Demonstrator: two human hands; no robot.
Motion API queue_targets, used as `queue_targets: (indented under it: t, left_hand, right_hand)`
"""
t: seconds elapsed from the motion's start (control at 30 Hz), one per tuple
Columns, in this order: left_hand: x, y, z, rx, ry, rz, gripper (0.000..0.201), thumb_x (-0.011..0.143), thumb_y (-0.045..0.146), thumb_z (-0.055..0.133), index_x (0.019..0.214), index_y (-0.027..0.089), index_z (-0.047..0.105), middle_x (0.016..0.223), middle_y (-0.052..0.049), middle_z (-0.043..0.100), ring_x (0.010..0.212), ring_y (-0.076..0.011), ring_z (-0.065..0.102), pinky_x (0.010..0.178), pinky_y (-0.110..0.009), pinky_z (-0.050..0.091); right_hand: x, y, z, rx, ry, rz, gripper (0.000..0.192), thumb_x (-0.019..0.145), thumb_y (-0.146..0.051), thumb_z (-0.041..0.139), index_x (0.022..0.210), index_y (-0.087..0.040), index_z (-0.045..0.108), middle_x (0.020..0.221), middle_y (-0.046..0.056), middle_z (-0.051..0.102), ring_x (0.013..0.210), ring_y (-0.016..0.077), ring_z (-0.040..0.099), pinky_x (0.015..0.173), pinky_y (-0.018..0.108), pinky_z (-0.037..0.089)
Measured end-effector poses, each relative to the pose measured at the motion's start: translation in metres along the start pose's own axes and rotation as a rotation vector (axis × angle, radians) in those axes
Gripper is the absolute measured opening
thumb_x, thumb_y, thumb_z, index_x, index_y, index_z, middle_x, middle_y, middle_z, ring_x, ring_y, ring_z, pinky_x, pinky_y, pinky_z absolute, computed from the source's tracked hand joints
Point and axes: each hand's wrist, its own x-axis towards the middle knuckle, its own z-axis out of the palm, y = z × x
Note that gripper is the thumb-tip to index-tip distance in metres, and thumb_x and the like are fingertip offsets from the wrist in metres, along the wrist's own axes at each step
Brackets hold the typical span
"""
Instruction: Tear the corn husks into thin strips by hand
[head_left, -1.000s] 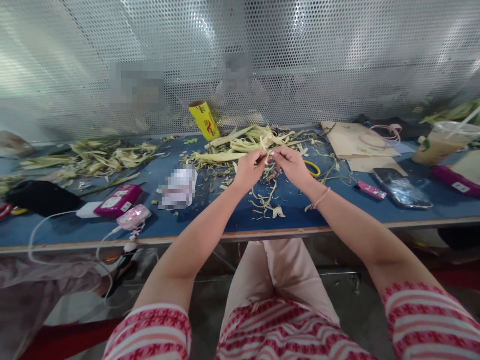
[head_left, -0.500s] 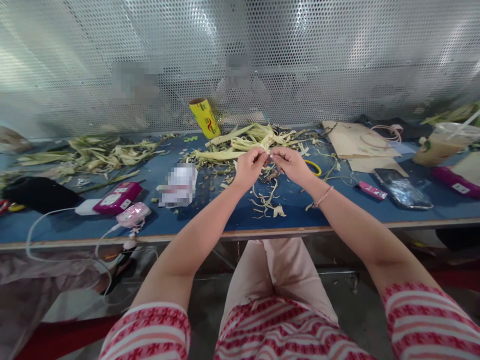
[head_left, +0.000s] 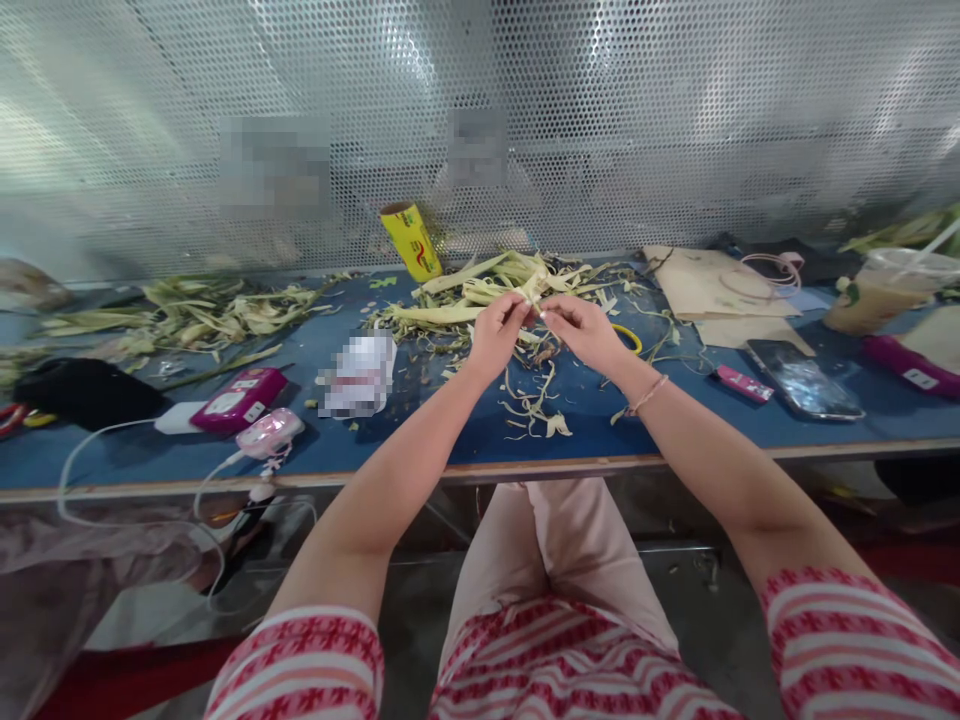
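My left hand (head_left: 498, 332) and my right hand (head_left: 577, 326) meet fingertip to fingertip over the middle of the table. Both are closed in a pinch on a small pale strip of husk (head_left: 533, 298), mostly hidden by the fingers. Just behind them lies a heap of pale green and yellow husks (head_left: 480, 290), like corn husks. Thin curled shreds (head_left: 536, 400) are scattered on the blue tabletop nearer me. A yellow ring (head_left: 628, 338), perhaps a scissors handle, shows beside my right wrist.
A yellow tube (head_left: 411, 242) leans against the perforated metal panel (head_left: 600, 130). On the left are more husks (head_left: 217, 310), a purple device (head_left: 238, 400) and a pink case (head_left: 270, 434) with cables. Brown paper (head_left: 712, 280), a phone (head_left: 804, 380) and a drink cup (head_left: 881, 290) lie rightward.
My hands stay pinched together in nearly the same spot, with only slight finger movement. The whole view has shifted very slightly.
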Motion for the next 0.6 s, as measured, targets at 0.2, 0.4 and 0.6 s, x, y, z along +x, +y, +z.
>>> queue_targets:
  t: [0.2,0.4,0.6]
  left_hand:
    - [0.0033,-0.0053,-0.0009,-0.046,-0.063,0.083,0.039,0.088,0.058,0.046,0.082,0.021,0.055,0.077,-0.004,0.059,0.071,-0.0152,0.056,0.072,-0.032,0.048]
    - [-0.0013,-0.0028,-0.0012,-0.042,-0.171,0.045,0.049,0.086,0.067,0.038,0.073,0.021,0.047,0.068,-0.001,0.048,0.064,-0.0137,0.045,0.064,-0.030,0.041]
    - [-0.0018,-0.0060,0.0026,-0.184,-0.180,-0.029,0.042,0.084,0.065,0.048,0.083,0.023,0.043,0.066,0.001,0.049,0.061,-0.0128,0.047,0.061,-0.029,0.040]
  right_hand:
    - [0.0007,-0.0013,-0.0073,-0.256,0.234,-0.187,0.015,0.089,-0.034,0.054,0.096,-0.022,0.058,0.098,0.008,0.060,0.094,0.0220,0.055,0.074,0.035,0.047]
    - [0.0017,0.0044,-0.0011,-0.364,0.086,-0.262,0.002,0.089,-0.022,0.051,0.088,-0.021,0.053,0.091,0.007,0.058,0.093,0.0226,0.053,0.087,0.041,0.044]
    - [-0.0010,0.0014,0.0022,-0.314,0.077,-0.196,0.004,0.088,-0.022,0.052,0.085,-0.021,0.049,0.086,0.005,0.055,0.082,0.0183,0.052,0.076,0.033,0.044]
